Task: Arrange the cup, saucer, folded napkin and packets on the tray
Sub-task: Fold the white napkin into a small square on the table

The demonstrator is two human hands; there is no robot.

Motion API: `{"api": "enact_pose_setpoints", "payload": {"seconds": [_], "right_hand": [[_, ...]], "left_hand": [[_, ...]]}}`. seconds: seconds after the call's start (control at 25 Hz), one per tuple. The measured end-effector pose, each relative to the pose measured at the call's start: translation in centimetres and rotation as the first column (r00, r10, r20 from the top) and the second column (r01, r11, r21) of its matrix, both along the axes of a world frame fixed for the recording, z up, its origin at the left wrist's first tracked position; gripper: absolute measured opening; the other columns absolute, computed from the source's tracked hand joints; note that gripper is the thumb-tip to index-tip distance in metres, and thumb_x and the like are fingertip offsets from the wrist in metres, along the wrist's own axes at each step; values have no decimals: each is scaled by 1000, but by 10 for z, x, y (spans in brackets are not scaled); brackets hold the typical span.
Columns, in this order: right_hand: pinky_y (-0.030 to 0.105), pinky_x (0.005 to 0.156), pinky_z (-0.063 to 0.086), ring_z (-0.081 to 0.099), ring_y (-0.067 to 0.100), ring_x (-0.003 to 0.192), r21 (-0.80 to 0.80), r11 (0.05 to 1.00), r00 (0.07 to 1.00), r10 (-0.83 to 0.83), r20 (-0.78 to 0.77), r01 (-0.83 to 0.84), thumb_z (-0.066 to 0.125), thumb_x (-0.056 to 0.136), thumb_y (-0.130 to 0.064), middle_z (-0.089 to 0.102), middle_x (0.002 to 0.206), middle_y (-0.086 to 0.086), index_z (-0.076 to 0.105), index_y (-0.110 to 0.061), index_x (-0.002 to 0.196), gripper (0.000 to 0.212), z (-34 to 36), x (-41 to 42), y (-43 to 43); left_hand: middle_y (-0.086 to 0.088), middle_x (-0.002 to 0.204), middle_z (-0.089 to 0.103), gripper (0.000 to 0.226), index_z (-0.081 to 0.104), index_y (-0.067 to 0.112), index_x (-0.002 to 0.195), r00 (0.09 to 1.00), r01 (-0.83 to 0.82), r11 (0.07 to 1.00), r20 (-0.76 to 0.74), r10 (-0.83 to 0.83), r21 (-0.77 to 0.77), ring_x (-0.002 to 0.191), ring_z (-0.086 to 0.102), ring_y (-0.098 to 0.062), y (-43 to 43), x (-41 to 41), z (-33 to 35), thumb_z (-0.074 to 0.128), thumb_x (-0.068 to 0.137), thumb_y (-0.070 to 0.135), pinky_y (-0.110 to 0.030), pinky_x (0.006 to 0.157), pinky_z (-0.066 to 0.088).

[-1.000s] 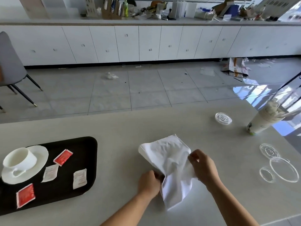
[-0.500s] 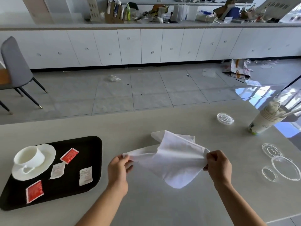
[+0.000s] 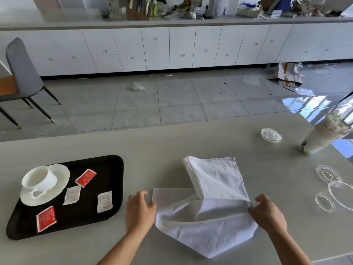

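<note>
Napkin (image 3: 210, 226) lies between left hand (image 3: 140, 211) and right hand (image 3: 269, 217), each pinching an edge.

Grey table (image 3: 172, 146): tray (image 3: 114, 169), napkin (image 3: 210, 217), lids (image 3: 271, 135), paper cups (image 3: 317, 140)

My own parts, from the head camera:
- Left hand (image 3: 140, 211): bare, outline of the fingers blurred.
- Right hand (image 3: 267, 215): bare, sharper, knuckles showing.
- Left forearm (image 3: 122, 249): bare skin down to the lower edge of view.
- Right forearm (image 3: 290, 249): likewise bare down to the lower edge.
</note>
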State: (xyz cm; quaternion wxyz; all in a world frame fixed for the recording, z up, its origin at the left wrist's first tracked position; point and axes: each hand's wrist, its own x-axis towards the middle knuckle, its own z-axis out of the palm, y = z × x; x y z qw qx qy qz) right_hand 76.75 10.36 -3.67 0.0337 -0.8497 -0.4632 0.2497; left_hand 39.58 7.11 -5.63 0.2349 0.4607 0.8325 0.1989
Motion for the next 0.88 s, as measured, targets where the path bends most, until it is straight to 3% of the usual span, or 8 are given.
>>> {"api": "enact_pose_setpoints", "payload": {"seconds": [0.04,0.12,0.24,0.4,0.52,0.6,0.76,0.88], "right_hand": [[36,80,46,63,31,105,18,999,1000,31,-4,-30,62,82,-38,65,118,6,54,-27,122,42,-2,-1,7],[40,88,47,59,31,115,109,992,996,76,-54,-70,61,87,-46,59,129,8,46,-28,137,55,-4,-10,27],[36,82,48,62,31,108,162,978,983,150,-103,-132,64,89,-41,60,121,8,49,-33,136,50,-12,-26,49],[30,69,49,66,31,90,136,962,970,242,-23,-237,71,78,-16,73,91,5,71,-29,100,26,-24,-30,56],[31,67,47,67,32,91,181,904,922,380,67,-386,66,81,-15,71,95,4,73,-29,101,25,-29,-29,56],[34,68,50,65,32,91,248,855,891,438,122,-455,66,85,-18,64,97,4,73,-31,105,25,-33,-22,54],[37,73,51,58,33,104,277,855,895,389,218,-438,62,89,-31,57,103,5,70,-25,105,19,-36,-22,58],[42,101,42,40,27,133,164,850,854,453,255,-500,52,91,-56,44,146,0,47,-33,139,53,-37,-41,60]], "left_hand": [[-10,113,58,38,57,18,119,981,152,988,-130,-146,39,104,55,-31,17,6,0,66,84,32,-38,83,46],[-7,117,55,38,56,23,121,879,384,921,-279,-387,-69,109,52,-30,49,22,4,59,88,41,-39,86,47],[-9,104,62,22,52,18,101,750,527,816,-321,-578,-238,97,60,-33,72,38,1,55,89,36,-39,74,49],[-7,89,70,15,54,18,87,823,456,874,-294,-486,-168,84,65,-33,60,16,4,52,89,33,-36,65,49],[-6,67,65,17,49,17,75,945,184,982,-268,-186,-32,67,62,-34,35,-25,11,57,85,28,-37,56,47],[-4,59,57,21,44,15,69,965,41,998,-260,-29,42,58,56,-33,14,-49,13,62,79,21,-36,50,45],[-14,86,56,30,57,10,84,802,332,943,-532,-271,20,76,56,-36,3,-43,13,73,59,7,-42,57,47],[-8,108,57,33,61,18,109,705,601,799,-478,-524,11,96,57,-32,30,-5,7,67,76,21,-41,73,50]]}}
